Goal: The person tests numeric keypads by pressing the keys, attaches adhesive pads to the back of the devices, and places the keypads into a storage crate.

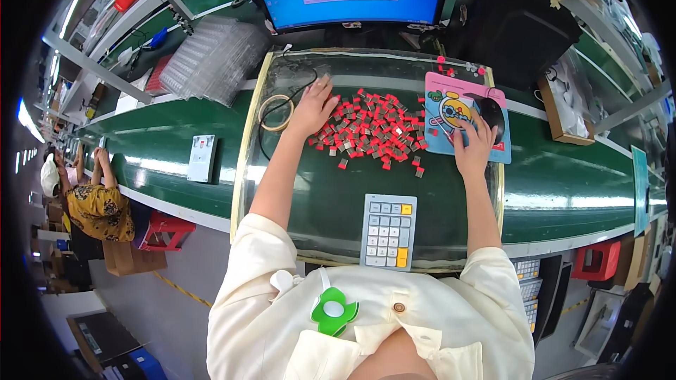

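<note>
A large pile of small red-and-metal USB dongles lies spread on the green mat. My left hand rests at the pile's upper left edge with its fingers stretched out, and I see nothing held in it. My right hand lies with spread fingers over the lower part of a colourful mouse pad. Just above its fingertips sits a black mouse; whether they touch it I cannot tell. A white numeric keypad with yellow keys lies close to my body.
A monitor showing a keyboard picture stands behind the mat. To the left are a tape roll, a black cable, stacked clear plastic trays and a pale flat panel. Another person sits farther left along the bench.
</note>
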Demonstrator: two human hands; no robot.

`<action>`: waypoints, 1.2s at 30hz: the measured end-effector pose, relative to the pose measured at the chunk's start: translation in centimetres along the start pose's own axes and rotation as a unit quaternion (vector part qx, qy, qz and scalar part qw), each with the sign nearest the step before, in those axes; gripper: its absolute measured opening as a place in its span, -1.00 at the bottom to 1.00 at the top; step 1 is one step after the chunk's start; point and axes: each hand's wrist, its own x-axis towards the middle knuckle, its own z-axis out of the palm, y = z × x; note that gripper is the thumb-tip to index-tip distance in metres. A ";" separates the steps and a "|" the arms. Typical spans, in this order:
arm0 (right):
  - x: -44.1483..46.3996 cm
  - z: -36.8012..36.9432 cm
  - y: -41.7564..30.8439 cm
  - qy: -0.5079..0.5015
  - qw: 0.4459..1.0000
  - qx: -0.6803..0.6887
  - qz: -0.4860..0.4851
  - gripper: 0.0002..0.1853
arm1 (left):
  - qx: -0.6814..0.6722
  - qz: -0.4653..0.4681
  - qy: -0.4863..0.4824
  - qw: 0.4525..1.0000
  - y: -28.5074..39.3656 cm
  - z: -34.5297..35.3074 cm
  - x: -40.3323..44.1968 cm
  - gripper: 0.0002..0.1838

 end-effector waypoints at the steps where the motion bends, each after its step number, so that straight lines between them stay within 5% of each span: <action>1: 0.1 -0.1 -0.1 0.000 1.000 0.000 0.001 -0.76 | -0.010 -0.032 -0.031 0.999 0.6 -0.1 -0.2 -0.44; 9: 0.1 0.0 0.1 0.000 1.000 0.012 0.001 -0.76 | -0.166 -0.047 -0.027 0.985 5.7 -0.5 -0.9 -0.55; 12: 0.0 0.0 0.0 -0.001 1.000 0.012 -0.002 -0.76 | -0.106 -0.097 0.029 0.989 4.2 -1.1 -0.1 -0.56; 16: 0.0 0.0 0.1 -0.004 1.000 0.018 -0.001 -0.75 | -0.024 -0.093 -0.020 0.995 3.6 -0.1 -0.2 -0.51; 20: 0.0 0.0 0.1 0.006 1.000 0.031 0.002 -0.70 | -0.198 -0.076 -0.053 0.976 6.8 -0.9 -0.1 -0.49; 29: -1.1 -2.9 -6.4 -0.272 0.947 -0.046 -0.166 -0.14 | 0.043 0.002 -0.114 0.993 9.8 -2.2 -6.8 0.07; 36: 1.0 2.1 -6.5 -0.245 0.950 -0.014 -0.191 -0.14 | 0.034 0.002 -0.074 0.997 9.1 0.0 -4.1 0.11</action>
